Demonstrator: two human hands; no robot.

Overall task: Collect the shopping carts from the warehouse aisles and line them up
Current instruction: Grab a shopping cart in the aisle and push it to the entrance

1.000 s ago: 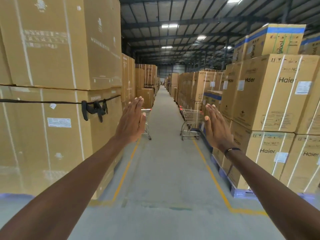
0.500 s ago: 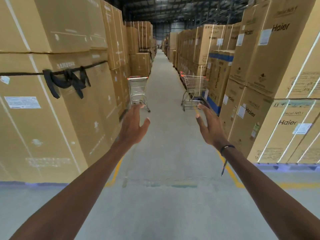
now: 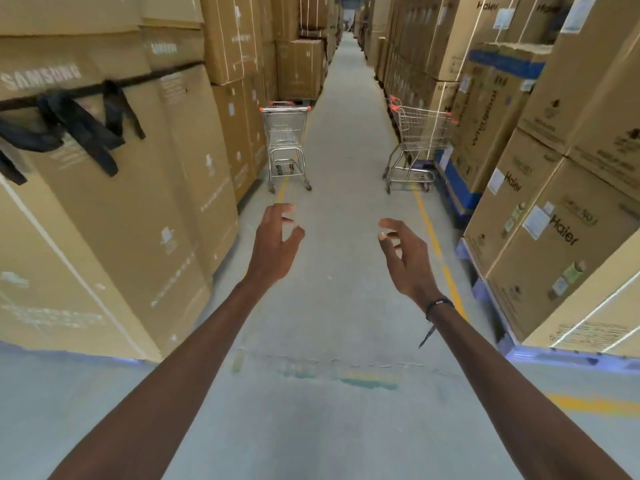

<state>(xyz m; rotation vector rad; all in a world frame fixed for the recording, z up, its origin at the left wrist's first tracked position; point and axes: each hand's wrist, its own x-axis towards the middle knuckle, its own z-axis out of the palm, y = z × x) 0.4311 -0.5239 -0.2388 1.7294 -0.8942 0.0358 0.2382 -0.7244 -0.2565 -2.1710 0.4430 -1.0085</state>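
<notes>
Two wire shopping carts with orange corner caps stand ahead in the aisle. The left cart (image 3: 286, 140) faces me end-on beside the left box wall. The right cart (image 3: 417, 140) stands side-on against the right stacks. Both arms reach forward over the concrete floor. My left hand (image 3: 277, 242) is held out with fingers loosely curled, holding nothing, well short of the left cart. My right hand (image 3: 405, 254) is likewise loosely curled and empty, short of the right cart; a dark band sits on its wrist.
Tall stacks of cardboard boxes (image 3: 114, 188) wall the aisle on the left, one tied with a black strap (image 3: 69, 123). More boxes (image 3: 554, 220) on blue pallets line the right. Yellow floor lines (image 3: 433, 237) edge the concrete aisle, which runs far ahead.
The view has tilted down and moved closer to the carts. Both hands have dropped lower in view, and their fingers have gone from flat and spread to loosely curled.
</notes>
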